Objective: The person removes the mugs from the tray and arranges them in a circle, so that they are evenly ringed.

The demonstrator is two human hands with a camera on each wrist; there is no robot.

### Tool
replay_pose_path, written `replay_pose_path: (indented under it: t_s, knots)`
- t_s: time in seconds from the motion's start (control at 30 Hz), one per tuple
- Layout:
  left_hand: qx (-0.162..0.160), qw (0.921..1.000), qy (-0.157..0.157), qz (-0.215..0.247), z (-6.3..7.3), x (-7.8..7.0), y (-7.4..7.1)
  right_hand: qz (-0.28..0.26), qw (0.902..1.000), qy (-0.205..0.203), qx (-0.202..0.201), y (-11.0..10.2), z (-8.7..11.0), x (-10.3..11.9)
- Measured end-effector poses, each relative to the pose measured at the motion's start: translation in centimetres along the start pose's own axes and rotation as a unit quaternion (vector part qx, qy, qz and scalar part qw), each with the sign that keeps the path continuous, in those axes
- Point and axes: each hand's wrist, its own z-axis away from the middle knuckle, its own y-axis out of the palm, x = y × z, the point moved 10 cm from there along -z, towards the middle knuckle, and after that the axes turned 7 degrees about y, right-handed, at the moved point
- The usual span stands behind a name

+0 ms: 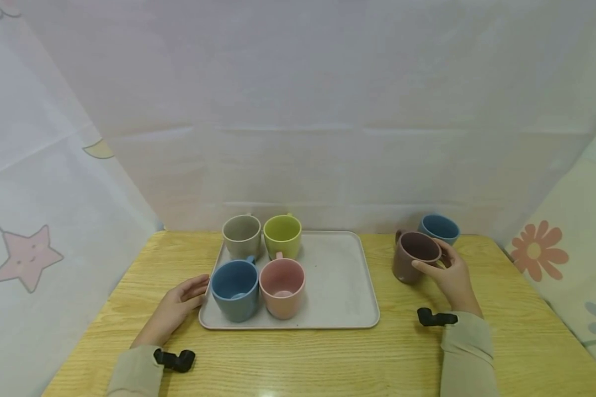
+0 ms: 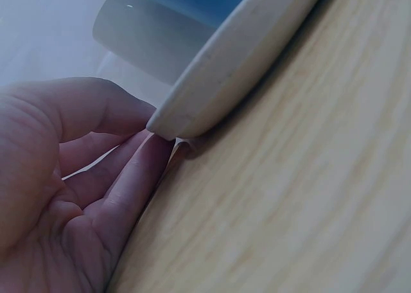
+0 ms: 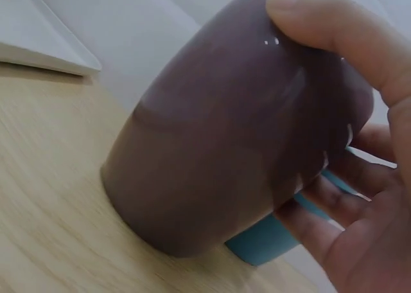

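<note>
My right hand (image 1: 454, 278) grips a dark brown mug (image 3: 218, 132), its thumb at the rim and the fingers round the far side. The mug's handle points to the back, away from me. At the left edge of a pale tray (image 1: 338, 286), my left hand (image 1: 179, 303) pinches the rim with its fingertips (image 2: 151, 148). On the tray's left half stand a grey mug (image 1: 242, 242), a yellow-green mug (image 1: 283, 237), a blue mug (image 1: 235, 295) and a pink mug (image 1: 283, 292), all upright.
A second blue mug (image 1: 439, 227) stands at the back right of the wooden table (image 1: 278, 364), partly behind the brown mug and my right hand. A pale cloth (image 1: 298, 138) hangs behind the table, and patterned cloths hang at both sides.
</note>
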Motion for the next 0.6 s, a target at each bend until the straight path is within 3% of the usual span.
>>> replay_pose_path:
  t_s: [0.6]
  knots:
    - [0.001,1.0000,0.004,0.001,-0.15,0.05,0.04,0.062,0.9964,0.029,0.050,-0.75,0.65,0.72]
